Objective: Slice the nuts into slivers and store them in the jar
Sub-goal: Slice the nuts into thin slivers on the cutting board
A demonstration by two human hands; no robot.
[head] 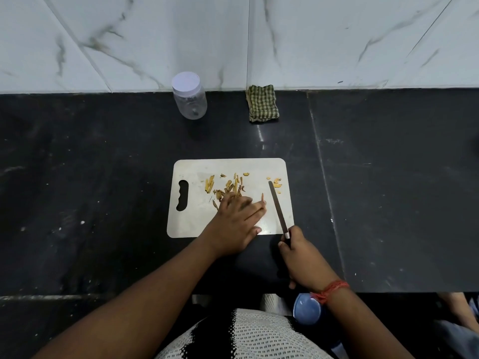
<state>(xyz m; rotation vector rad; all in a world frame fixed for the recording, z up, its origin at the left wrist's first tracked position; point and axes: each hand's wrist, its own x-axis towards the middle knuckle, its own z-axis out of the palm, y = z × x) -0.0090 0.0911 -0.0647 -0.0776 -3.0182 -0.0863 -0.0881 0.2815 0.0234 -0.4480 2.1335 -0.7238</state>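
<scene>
A white cutting board lies on the black counter. Yellow nut slivers are scattered over its far half, with a few more pieces at the right. My left hand rests flat on the board, fingers spread, its fingertips touching the slivers and one thin piece. My right hand grips the handle of a knife, whose blade lies along the board's right side, tip pointing away. A clear plastic jar with a white lid on stands against the back wall.
A folded green checked cloth lies by the wall, right of the jar. A blue round object sits below the counter's front edge near my right wrist. Marble wall tiles rise behind the counter.
</scene>
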